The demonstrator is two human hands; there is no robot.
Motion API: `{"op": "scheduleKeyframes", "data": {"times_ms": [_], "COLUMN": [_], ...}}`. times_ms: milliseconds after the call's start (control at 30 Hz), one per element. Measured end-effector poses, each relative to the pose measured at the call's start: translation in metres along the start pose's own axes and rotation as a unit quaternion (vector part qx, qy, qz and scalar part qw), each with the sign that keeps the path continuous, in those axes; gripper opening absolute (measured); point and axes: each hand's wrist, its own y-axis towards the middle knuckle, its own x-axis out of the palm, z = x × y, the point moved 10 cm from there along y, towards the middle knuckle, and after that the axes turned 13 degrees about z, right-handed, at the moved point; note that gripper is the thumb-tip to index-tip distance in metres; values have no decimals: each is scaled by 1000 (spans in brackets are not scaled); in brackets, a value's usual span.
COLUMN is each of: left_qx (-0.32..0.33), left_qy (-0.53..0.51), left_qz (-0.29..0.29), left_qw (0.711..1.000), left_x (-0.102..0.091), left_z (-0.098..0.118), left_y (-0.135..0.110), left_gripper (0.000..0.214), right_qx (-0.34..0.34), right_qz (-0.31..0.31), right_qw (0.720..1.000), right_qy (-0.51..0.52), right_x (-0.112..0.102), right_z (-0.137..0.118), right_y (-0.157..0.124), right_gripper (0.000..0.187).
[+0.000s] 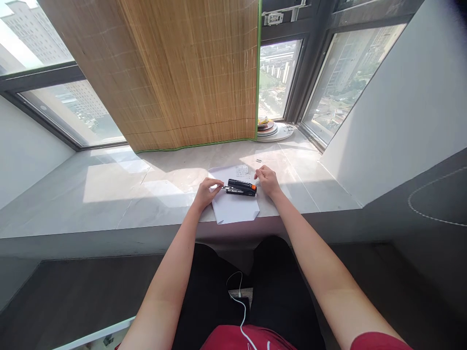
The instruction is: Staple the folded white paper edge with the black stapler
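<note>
A black stapler [239,183] with an orange end lies on white paper [236,209] on the windowsill. Its top arm is lifted from the base, and a metal rail shows between them, reaching out at the left. My left hand [207,191] pinches the left end of the stapler between thumb and fingers. Just right of the orange end, my right hand [268,180] rests near the paper's edge with its fingers curled closed. Whether something small sits in those fingers is too fine to see. Two small strips of staples [259,160] lie on the sill beyond my right hand.
A bamboo blind [189,73] hangs over the window behind the sill [175,175]. Stacked plates [272,130] stand at the back right. A white cable [243,311] runs over my lap. A beaded cord [419,209] hangs at the right.
</note>
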Motion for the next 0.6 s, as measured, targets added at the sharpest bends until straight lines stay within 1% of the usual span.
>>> {"op": "scheduleKeyframes", "data": {"times_ms": [133, 300, 600], "left_qx": [3, 1, -17], "left_qy": [7, -11, -8], "left_qz": [-21, -22, -17], "left_qw": [1000, 1000, 1000], "left_x": [4, 4, 4], "left_z": [-1, 0, -6], "left_y": [-1, -2, -2], "left_gripper": [12, 13, 17], "right_qx": [10, 12, 9], "right_qz": [0, -3, -4], "right_qw": [1000, 1000, 1000], "right_qy": [0, -1, 2], "right_x": [0, 0, 0], "right_z": [1, 2, 1], "right_y": [-1, -1, 0], "right_gripper": [55, 55, 59]}}
